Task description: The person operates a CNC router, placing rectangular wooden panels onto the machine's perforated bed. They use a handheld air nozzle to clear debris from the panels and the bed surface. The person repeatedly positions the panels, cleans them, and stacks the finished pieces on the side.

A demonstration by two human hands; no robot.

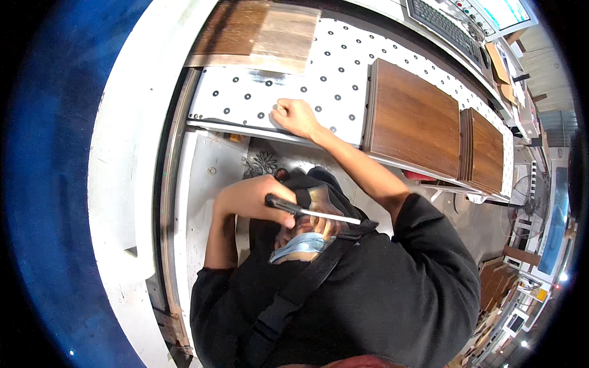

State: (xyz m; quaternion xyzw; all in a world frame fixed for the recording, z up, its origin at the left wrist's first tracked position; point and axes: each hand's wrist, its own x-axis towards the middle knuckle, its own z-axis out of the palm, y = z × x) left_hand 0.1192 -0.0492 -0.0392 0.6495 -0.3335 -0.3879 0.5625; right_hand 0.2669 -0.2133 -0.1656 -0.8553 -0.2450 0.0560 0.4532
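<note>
1. Carry the slim black-handled tool, now before the black shirt, with tip angled clear of strap and cloth.
2. Gripped by its handle in the left hand, fairly tightly.
3. Closed into a fist, right hand at the white counter; cannot tell if holding anything.

1. The white, dotted tabletop is brightly lit; it is marked by a streak of glare just below the upper-left wooden board.
2. The left hand and right hand are shown clearly, while folds in the black shirt are partly lost in darkness.
3. The computer screen is washed out; a small lamp is seen glowing at the right.
4. Straight edges are bowed by the fisheye lens, and the corners are swallowed by black.
</note>
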